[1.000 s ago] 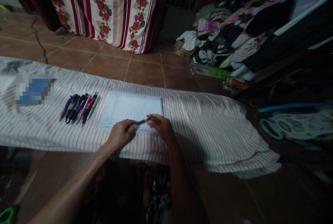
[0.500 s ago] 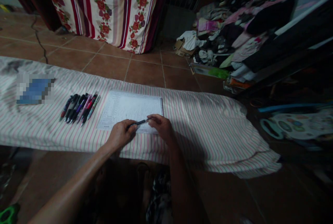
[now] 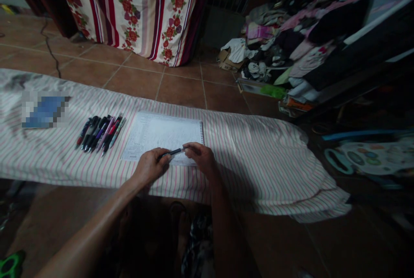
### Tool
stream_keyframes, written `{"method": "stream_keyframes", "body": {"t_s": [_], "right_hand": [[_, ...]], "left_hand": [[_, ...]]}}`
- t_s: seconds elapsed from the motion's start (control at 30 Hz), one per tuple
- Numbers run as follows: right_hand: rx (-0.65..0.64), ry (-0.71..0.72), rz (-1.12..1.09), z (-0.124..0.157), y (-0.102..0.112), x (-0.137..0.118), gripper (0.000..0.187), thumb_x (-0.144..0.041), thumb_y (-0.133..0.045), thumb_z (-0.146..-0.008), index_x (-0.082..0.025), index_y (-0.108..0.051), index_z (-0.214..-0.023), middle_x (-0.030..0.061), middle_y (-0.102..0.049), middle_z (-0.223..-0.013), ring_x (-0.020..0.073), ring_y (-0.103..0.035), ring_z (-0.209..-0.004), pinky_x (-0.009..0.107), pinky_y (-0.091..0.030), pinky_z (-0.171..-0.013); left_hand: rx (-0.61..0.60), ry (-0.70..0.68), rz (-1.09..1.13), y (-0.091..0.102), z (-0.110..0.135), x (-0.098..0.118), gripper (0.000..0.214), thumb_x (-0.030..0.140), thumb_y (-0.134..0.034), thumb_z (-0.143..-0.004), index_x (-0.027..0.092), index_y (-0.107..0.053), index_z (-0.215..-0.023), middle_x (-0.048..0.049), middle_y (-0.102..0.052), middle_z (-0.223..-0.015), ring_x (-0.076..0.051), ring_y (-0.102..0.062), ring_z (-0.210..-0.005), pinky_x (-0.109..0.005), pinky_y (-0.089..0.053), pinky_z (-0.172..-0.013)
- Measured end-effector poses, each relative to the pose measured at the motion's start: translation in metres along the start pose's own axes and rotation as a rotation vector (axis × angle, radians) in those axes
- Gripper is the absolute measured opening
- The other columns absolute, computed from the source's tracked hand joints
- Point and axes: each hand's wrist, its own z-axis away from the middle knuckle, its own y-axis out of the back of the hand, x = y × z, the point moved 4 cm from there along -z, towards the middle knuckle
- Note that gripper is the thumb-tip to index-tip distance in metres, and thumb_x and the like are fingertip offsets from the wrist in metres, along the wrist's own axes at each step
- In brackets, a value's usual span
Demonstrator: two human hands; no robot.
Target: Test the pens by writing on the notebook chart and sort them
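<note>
Above the near edge of the notebook (image 3: 161,133), the left hand (image 3: 150,168) and right hand (image 3: 202,157) each grip an end of one pen (image 3: 171,153), while the other pens (image 3: 100,133) lie untouched in a row beside it.

Left hand (image 3: 149,168) and right hand (image 3: 202,157) bare, skin uncovered. Left forearm (image 3: 97,226) and right forearm (image 3: 223,222) also bare right to the frame edge, with a slight sheen on the left one. At the lap there is a dark garment (image 3: 198,248) with a pale blotchy print. Its cut is unclear in the dim light. Legs too dark to tell.
</note>
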Motion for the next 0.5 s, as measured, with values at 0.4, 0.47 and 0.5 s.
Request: {"method": "stream_keyframes", "body": {"t_s": [0.4, 0.47, 0.5], "right_hand": [[-0.003, -0.014, -0.029, -0.0010, -0.0008, -0.0001, 0.016, -0.026, -0.062, -0.067, -0.018, -0.064, -0.081, 0.0021, -0.066, -0.073, 0.0136, -0.060, -0.066, 0.024, -0.045, -0.058], [-0.003, -0.009, -0.016, -0.0011, -0.0005, -0.0002, 0.015, -0.027, -0.061, -0.068, -0.018, -0.064, -0.080, 0.0016, -0.066, -0.071, 0.0131, -0.059, -0.064, 0.023, -0.045, -0.057], [-0.005, -0.009, -0.013, -0.0012, -0.0004, -0.0001, 0.016, -0.027, -0.061, -0.068, -0.018, -0.064, -0.081, 0.0017, -0.066, -0.072, 0.0132, -0.059, -0.064, 0.023, -0.045, -0.056]], "left_hand": [[0.002, -0.007, -0.009, 0.0001, 0.0003, -0.0017, 0.031, 0.034, -0.044, -0.083, 0.019, -0.067, -0.097, -0.0057, -0.070, -0.093, -0.020, -0.063, -0.086, -0.028, -0.045, -0.073], [0.001, -0.013, -0.021, -0.0002, 0.0002, -0.0018, 0.031, 0.034, -0.044, -0.083, 0.019, -0.067, -0.097, -0.0056, -0.070, -0.092, -0.020, -0.063, -0.086, -0.028, -0.045, -0.073], [0.000, -0.017, -0.023, -0.0003, 0.0001, -0.0016, 0.031, 0.034, -0.044, -0.083, 0.019, -0.067, -0.097, -0.0054, -0.070, -0.092, -0.020, -0.063, -0.085, -0.028, -0.045, -0.073]]}}
